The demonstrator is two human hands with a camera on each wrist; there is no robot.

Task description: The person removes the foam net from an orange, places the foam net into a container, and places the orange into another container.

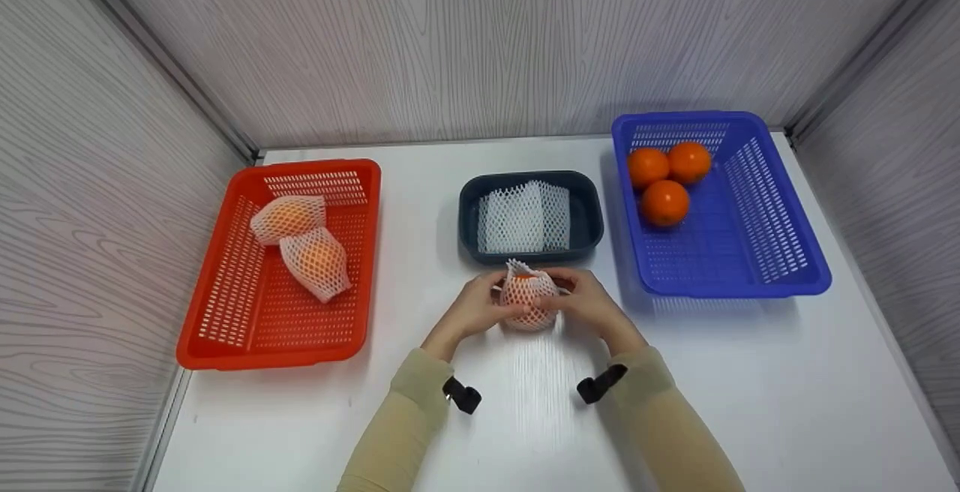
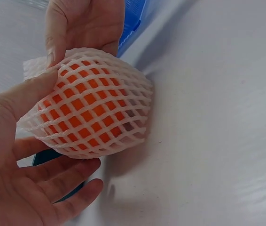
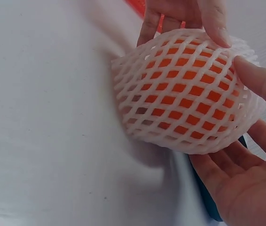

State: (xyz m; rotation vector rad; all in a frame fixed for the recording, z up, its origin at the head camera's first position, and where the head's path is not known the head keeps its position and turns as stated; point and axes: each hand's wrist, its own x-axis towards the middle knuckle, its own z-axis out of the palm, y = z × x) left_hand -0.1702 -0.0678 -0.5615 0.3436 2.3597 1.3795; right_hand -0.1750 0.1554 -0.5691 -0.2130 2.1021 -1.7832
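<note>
Texts: none legible | Labels: none legible | Brands: none legible | Numbers: none legible | Signs: none legible | Views checked: head, left wrist, right wrist

A person's left hand (image 1: 476, 307) and right hand (image 1: 590, 304) hold a netted orange (image 1: 525, 318). Just beyond them sits a dark tray (image 1: 586, 214) of white nets (image 1: 517, 218); leftward, a red basket (image 1: 300, 331) with two netted fruits (image 1: 319, 258); rightward, a blue basket (image 1: 716, 256) with three oranges (image 1: 665, 203).
</note>
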